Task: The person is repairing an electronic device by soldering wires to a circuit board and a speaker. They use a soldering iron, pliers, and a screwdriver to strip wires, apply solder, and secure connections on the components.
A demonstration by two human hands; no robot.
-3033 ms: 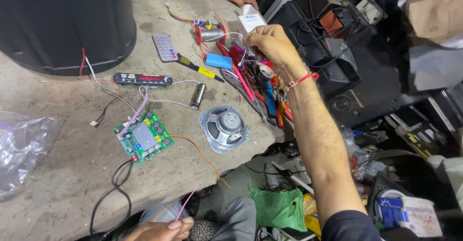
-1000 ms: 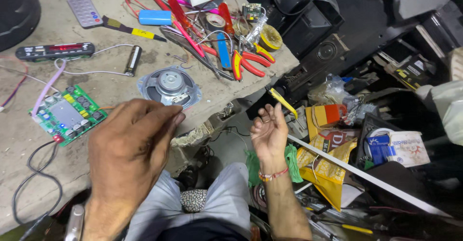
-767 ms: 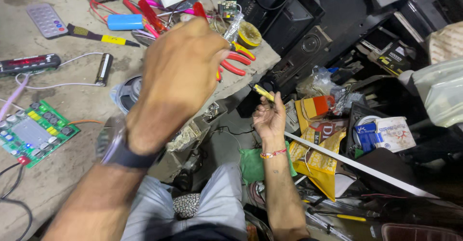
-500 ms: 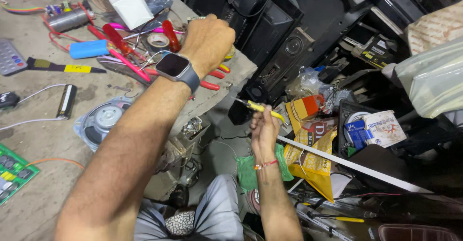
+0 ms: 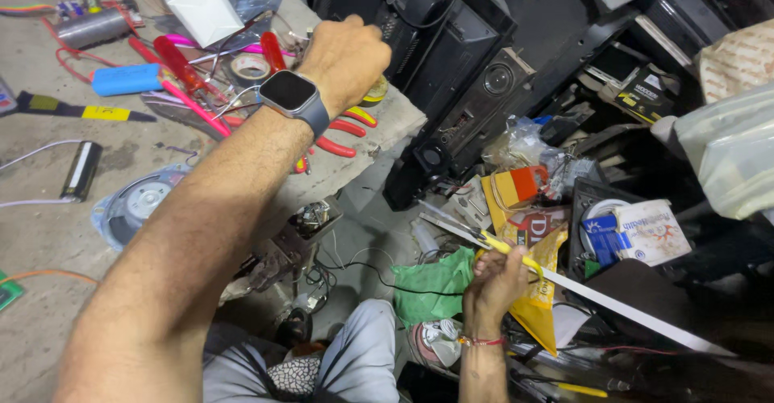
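Two hands at work: your left hand (image 5: 345, 58) reaches far across the concrete worktop (image 5: 48, 234), fingers curled down over the yellow tape roll (image 5: 373, 91) at its edge (whether it grips, you cannot tell), beside the red-handled pliers (image 5: 334, 133). Your right hand (image 5: 496, 278), low by your knee, is closed around a yellow-handled screwdriver (image 5: 463, 230).

Red-handled pliers (image 5: 337, 133), yellow-handled screwdriver (image 5: 506, 250), blue cylinder (image 5: 126, 79), green cloth (image 5: 435, 284)
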